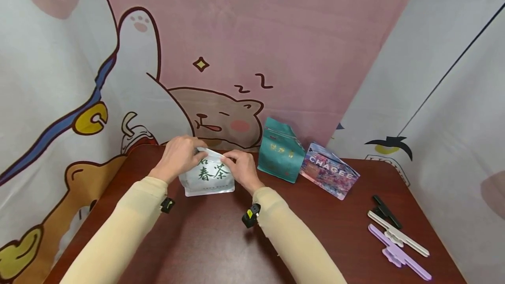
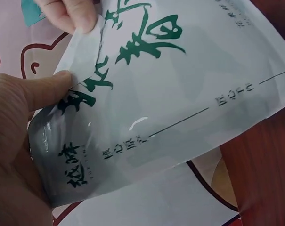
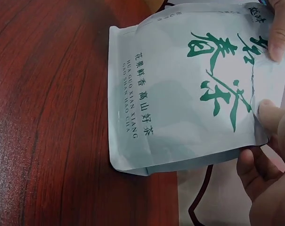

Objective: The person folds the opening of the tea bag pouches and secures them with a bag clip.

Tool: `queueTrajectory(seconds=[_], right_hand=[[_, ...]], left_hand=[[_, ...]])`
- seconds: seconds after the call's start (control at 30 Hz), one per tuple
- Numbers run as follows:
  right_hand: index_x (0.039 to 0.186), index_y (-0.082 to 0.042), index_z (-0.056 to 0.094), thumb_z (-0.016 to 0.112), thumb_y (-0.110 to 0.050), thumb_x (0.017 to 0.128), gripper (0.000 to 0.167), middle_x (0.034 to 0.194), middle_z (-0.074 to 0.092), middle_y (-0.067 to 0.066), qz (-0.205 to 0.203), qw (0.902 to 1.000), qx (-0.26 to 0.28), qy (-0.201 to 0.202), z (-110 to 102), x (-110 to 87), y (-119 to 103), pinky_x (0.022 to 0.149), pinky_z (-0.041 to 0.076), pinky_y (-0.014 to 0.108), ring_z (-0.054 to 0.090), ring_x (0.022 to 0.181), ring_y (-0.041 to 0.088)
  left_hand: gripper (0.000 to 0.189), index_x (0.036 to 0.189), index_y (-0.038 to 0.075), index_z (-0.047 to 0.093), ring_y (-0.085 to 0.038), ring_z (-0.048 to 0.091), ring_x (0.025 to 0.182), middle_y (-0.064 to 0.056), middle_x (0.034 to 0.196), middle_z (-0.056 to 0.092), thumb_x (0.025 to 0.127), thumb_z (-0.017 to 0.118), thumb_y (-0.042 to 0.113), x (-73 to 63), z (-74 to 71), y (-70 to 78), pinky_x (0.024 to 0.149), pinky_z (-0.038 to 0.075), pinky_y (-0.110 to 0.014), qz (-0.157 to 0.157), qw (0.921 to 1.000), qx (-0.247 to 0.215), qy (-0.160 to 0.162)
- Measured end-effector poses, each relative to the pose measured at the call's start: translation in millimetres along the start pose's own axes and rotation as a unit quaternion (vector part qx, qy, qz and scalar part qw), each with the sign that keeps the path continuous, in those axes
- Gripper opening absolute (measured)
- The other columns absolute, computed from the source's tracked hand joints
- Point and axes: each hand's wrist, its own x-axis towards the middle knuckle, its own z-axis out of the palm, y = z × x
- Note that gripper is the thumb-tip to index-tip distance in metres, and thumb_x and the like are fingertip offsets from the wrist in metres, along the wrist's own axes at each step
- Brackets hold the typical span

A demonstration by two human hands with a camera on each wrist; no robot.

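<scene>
A white tea bag (image 1: 211,178) with large green characters stands on the table, its top folded over toward the front. My left hand (image 1: 179,156) grips the top at the left corner, with the thumb on the front face. At the other corner, my right hand (image 1: 243,169) pinches the folded top between thumb and fingers. In the left wrist view, the folded flap (image 2: 85,54) lies across the upper part of the green characters. The right wrist view shows the bag's side (image 3: 194,157) bulging, with the right thumb pressing near the fold.
Right of the white bag stands a green tea bag (image 1: 281,152), and beside it a colourful CHAGEE bag (image 1: 328,171) leans at an angle. Near the table's right edge lie a black clip (image 1: 387,212), a white clip (image 1: 398,234) and a purple clip (image 1: 399,253). A cartoon cloth (image 1: 276,34) hangs behind.
</scene>
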Motion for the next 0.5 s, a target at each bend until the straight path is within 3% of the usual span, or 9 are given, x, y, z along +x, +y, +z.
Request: queueTrajectory(seconds=[0.17,0.5], right_hand=[[0.102,-0.008,0.082,0.075,-0.013,0.095,0.011,0.104,0.078,0.006,0.010,0.9997,0.023,-0.004,-1,-0.9,3,0.085,0.058,0.038,0.074,0.096,0.023],[0.104,-0.007,0.080,0.075,-0.016,0.096,0.014,0.105,0.077,0.006,0.037,0.9987,0.030,-0.022,3,-2.4,7,0.088,0.055,0.039,0.071,0.098,0.022]], left_hand=[[0.020,0.098,0.011,0.082,-0.028,0.068,0.081,-0.006,0.093,0.079,0.083,0.087,0.024,1.6,1.3,2.1,0.075,0.046,-0.044,0.002,0.9999,0.013,0.006],[0.029,0.101,0.009,0.081,-0.028,0.064,0.080,-0.007,0.095,0.079,0.081,0.090,0.028,-0.6,10.3,1.7,0.070,0.037,-0.041,0.001,0.9987,0.045,0.024]])
